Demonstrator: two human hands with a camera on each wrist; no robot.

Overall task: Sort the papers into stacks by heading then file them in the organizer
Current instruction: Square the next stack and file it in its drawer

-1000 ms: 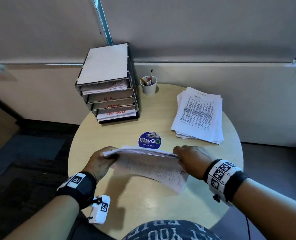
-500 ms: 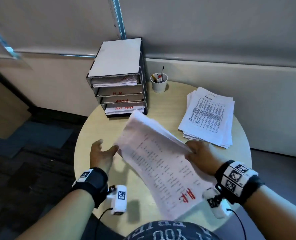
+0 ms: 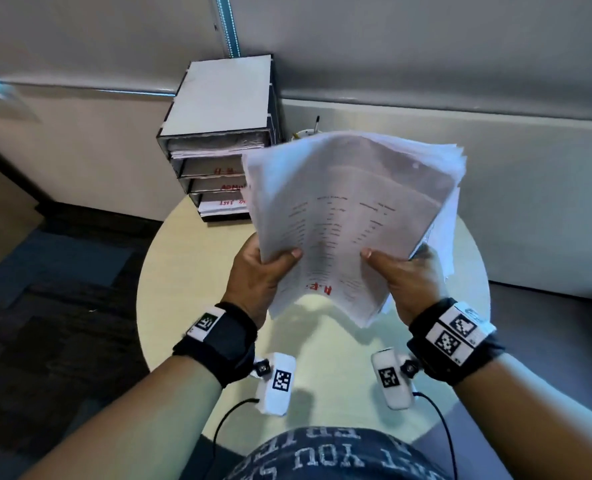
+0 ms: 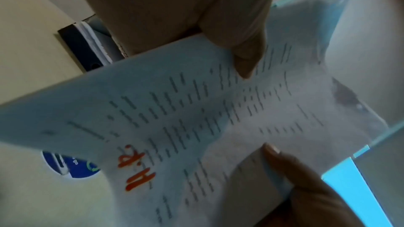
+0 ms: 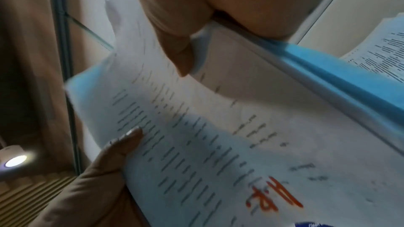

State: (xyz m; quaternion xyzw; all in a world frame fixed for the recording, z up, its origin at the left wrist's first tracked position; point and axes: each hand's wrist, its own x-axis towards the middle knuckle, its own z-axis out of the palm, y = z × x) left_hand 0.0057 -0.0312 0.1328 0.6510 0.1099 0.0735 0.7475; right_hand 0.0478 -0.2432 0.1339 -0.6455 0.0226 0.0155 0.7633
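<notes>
- The left hand (image 3: 257, 271) grips the near left edge of the stack of papers (image 3: 350, 216); its thumb lies on top of the top sheet and its fingers are curled under the stack.
- The right hand (image 3: 409, 275) grips the near right edge of the same stack, also with the thumb on top and the fingers under it.
- The stack is lifted off the worktop (image 3: 170, 278), between the two hands, and it fans out upward and away from them.
- The top sheet has rows of printed text and a red heading "H.R." (image 3: 319, 289) near the edge closest to the person, between the two thumbs.
- In the left wrist view, the left thumb (image 4: 244, 54) presses on the printed sheet and the red heading is close below it.
- The organizer (image 3: 218, 133) stands on the worktop beyond the left hand, against the wall; it has several trays with red labels, and some trays contain paper.
- Beyond the hands, just over the far edge of the lifted stack, the rim of a cup (image 3: 301, 134) with a pen shows, at the right of the organizer.
- In the right wrist view, another pile of printed sheets (image 5: 380, 53) is visible beyond the right hand.
</notes>
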